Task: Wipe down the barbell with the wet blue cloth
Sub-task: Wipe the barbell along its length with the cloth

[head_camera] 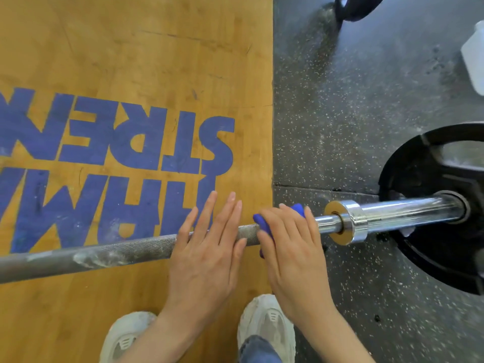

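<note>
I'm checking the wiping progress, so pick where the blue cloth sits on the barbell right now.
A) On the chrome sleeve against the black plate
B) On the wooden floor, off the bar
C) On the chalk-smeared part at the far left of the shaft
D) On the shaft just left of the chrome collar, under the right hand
D: the blue cloth shows around the barbell under the right hand, just left of the chrome collar; the left hand lies flat beside it.

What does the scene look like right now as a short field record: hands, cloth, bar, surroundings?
left hand: flat, fingers straight, resting on the barbell shaft
right hand: wrapped over the blue cloth on the bar
cloth position: near the chrome collar
bar condition: white chalky smear on the shaft left of the hands
weight plate: black, loaded on the sleeve at right
floor: wooden platform and speckled rubber mat
</note>
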Tool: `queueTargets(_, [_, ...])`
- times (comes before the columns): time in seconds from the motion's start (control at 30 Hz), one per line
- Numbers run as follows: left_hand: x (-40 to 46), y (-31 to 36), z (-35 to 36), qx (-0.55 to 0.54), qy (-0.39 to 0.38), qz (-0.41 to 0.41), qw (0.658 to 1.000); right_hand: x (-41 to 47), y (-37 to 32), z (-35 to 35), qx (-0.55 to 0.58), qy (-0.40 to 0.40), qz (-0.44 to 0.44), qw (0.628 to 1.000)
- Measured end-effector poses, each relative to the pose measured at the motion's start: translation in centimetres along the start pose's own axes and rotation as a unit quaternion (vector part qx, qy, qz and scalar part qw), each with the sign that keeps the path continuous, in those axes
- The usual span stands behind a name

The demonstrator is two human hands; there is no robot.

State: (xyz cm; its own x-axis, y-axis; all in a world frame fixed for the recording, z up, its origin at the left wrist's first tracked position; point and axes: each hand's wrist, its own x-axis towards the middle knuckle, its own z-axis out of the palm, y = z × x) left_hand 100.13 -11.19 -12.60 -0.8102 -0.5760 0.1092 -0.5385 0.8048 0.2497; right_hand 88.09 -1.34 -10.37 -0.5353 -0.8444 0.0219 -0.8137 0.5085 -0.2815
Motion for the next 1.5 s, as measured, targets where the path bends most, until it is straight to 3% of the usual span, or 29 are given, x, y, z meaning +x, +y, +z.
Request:
queueTargets(0.23, [0.2,0.0,-0.9,-0.008,-0.032,-0.003,0.999,2.7,0.3,0.4,-0.048,0.003,0.015,0.999])
queueTargets(0.53, [-0.4,-0.2,-0.3,-0.002,-0.034,0.004,0.999,-2.3,0.5,0.3,0.024,0.025,0.0,0.999])
queueTargets(0.57, [-0.7,0.0,-0.3,0.0,-0.037,0.005,0.999,-1.7,0.3,-0.2,0.003,0.012,0.001,1.0])
queueTargets(0.67, [-1.4,0.1,-0.2,0.008,-0.035,0.017,0.999,2.3,-0.8,-2.4,-0.129,-0.182,-0.02,0.975])
queueTargets(0.73, [-1.9,0.1,-0.2,0.011,-0.028,0.028,0.999,2.6,-1.0,-2.9,-0.154,-0.235,-0.049,0.958])
queueTargets(0.83, [-2.6,0.1,-0.1,0.017,-0.017,0.045,0.999,-2.7,-1.0,-2.4,-0.038,-0.099,0.033,0.994])
queueTargets(0.9, [-3.0,0.2,0.0,0.014,-0.015,0.053,0.998,-4.3,-0.7,-2.1,-0.012,-0.065,0.016,0.998])
queueTargets(0.93, [-3.3,0.2,0.0,0.016,-0.015,0.058,0.998,-3.3,-0.6,-2.4,-0.014,-0.083,-0.003,0.996])
queueTargets(1.03, [-4.0,0.4,-0.1,0.019,-0.022,0.066,0.997,0.9,-0.6,-3.1,-0.131,-0.259,-0.068,0.954])
queueTargets(1.07, [-4.1,0.4,-0.2,0.021,-0.025,0.067,0.997,0.9,-0.4,-3.1,-0.139,-0.275,-0.084,0.948])
queueTargets(1.13, [-4.5,0.6,-0.3,0.021,-0.031,0.069,0.997,-1.1,-0.3,-2.9,-0.097,-0.242,-0.049,0.964])
queueTargets(1.2, [-4.8,0.7,-0.4,0.014,-0.035,0.069,0.997,-3.6,-0.1,-2.3,-0.068,-0.143,-0.014,0.987])
queueTargets(1.23, [-5.0,0.8,-0.5,0.01,-0.037,0.071,0.997,-3.7,-0.3,-2.4,-0.073,-0.131,-0.019,0.989])
queueTargets(1.27, [-5.1,0.8,-0.5,0.008,-0.039,0.074,0.996,-2.7,-0.2,-2.3,-0.089,-0.15,-0.044,0.984])
queueTargets(1.37, [-5.6,0.8,-0.5,0.009,-0.041,0.09,0.995,0.9,-0.2,-3.3,-0.136,-0.304,-0.083,0.939])
queueTargets(1.43, [-5.8,0.8,-0.4,0.01,-0.04,0.1,0.994,-0.4,-0.1,-3.9,-0.121,-0.288,-0.096,0.945])
queueTargets(1.5, [-6.0,0.8,-0.4,0.01,-0.036,0.104,0.994,-3.9,-0.1,-4.0,-0.054,-0.194,-0.048,0.978])
